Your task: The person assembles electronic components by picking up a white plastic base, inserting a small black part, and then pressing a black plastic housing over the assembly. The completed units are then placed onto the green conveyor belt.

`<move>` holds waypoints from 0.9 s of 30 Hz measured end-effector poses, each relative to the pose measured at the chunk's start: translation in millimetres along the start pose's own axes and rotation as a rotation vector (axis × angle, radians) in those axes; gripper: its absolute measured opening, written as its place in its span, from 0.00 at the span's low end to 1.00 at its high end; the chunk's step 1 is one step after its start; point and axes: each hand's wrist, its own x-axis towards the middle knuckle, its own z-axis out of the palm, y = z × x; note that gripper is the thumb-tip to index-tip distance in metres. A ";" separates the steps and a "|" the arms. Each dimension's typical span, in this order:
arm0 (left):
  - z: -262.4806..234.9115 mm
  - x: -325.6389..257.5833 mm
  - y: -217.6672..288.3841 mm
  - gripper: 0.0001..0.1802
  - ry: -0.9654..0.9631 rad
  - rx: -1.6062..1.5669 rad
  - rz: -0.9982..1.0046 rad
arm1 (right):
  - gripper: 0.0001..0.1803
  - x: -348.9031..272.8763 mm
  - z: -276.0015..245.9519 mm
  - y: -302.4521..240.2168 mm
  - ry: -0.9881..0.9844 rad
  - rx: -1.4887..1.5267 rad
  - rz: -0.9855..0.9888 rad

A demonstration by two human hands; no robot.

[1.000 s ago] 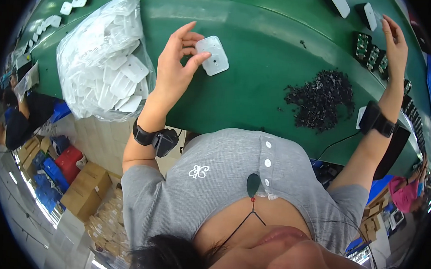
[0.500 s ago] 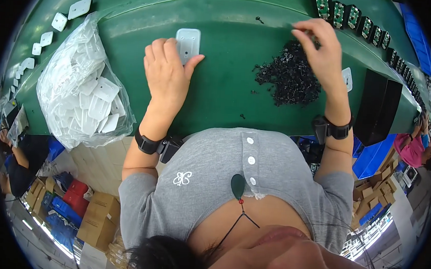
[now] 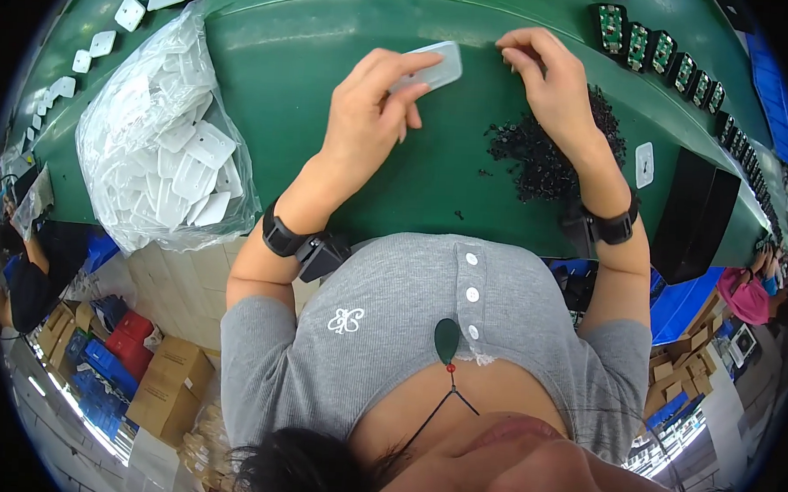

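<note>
My left hand [image 3: 375, 113] grips a white rounded-rectangle plastic cover [image 3: 448, 65], its fingers and thumb at the cover's near left end. The cover is tilted, its far right end pointing away from me. To its right, my right hand [image 3: 550, 86] is closed in a pinch, thumb against the fingers; whatever is between the fingertips is too small to make out. Beneath and beside that wrist lies a pile of small black plastic parts [image 3: 538, 169] on the green worktable [image 3: 415, 177].
On the left lies a clear bag [image 3: 145, 112] of white covers. A row of white covers [image 3: 104, 42] runs along the far left; black housings with green circuit boards [image 3: 636, 47] line the far right. A single white piece [image 3: 645, 165] and a black box [image 3: 696, 215] are at right.
My left hand has taken hold of the white cover and moved it right, turning it. The right hand has moved left, away from the far side of the black pile. The view has shifted slightly.
</note>
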 end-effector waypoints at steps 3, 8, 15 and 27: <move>8.9 10.7 -0.4 0.15 -0.004 0.095 0.122 | 0.06 -9.6 -5.8 -21.1 -0.112 0.348 0.232; 21.7 20.2 -3.0 0.14 0.053 0.173 0.214 | 0.07 -16.9 -0.7 -36.1 -0.123 0.368 0.176; 20.1 21.4 -8.2 0.14 0.140 0.449 0.568 | 0.08 -16.4 4.6 -38.5 -0.217 0.812 0.467; 21.2 15.0 -1.3 0.15 0.024 0.010 0.308 | 0.07 -22.3 8.4 -43.7 -0.087 0.872 0.436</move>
